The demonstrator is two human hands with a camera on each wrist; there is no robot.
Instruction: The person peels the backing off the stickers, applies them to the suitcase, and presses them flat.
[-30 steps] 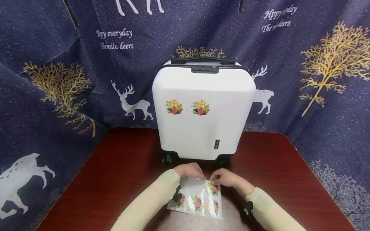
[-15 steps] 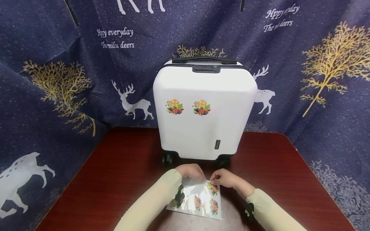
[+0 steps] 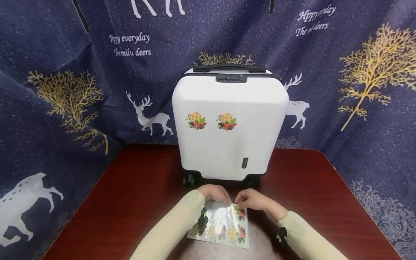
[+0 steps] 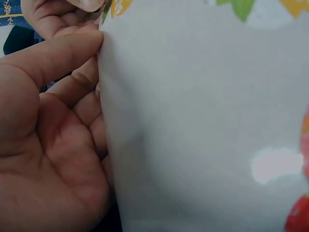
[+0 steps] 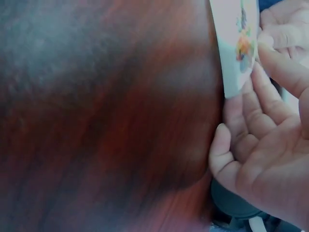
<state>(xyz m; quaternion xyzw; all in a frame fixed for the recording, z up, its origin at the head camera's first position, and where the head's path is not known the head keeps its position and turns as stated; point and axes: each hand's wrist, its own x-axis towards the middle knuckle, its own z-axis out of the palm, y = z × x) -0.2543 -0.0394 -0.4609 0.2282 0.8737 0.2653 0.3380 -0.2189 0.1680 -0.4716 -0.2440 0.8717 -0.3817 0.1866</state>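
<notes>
We find 1 dark blue backdrop (image 3: 260, 39) behind everything. Its print shows 3 gold trees, the middle mostly hidden, and 4 white deer: 1 cut off at the left, 1 reduced to legs by the top edge, 1 partly covered. Before it stands 1 dark red table (image 3: 139, 187), its near edge outside the head view. On it we record 1 white suitcase (image 3: 253, 137), upright, with 1 black handle (image 3: 229, 68) on top.

2 pale sleeves (image 3: 170, 225) enter from below, both cut off. Between the hands, in front of the suitcase, we locate 1 white sheet (image 3: 212, 206); the left wrist covers its upper left part, and glare washes out its middle. The left hand (image 3: 214, 192) grips the far edge, thumb at the rim, other fingers partly hidden behind. The right hand (image 3: 251, 199) pinches the far right corner, thumb and fingers closed on it.

2 wheels (image 3: 191, 178) show, dim in shadow. We count 6 fruit stickers (image 3: 196, 121): 2 side by side on the suitcase front, 4 visible on the sheet. 1 small dark label (image 3: 245, 163) carries lettering we cannot read.
</notes>
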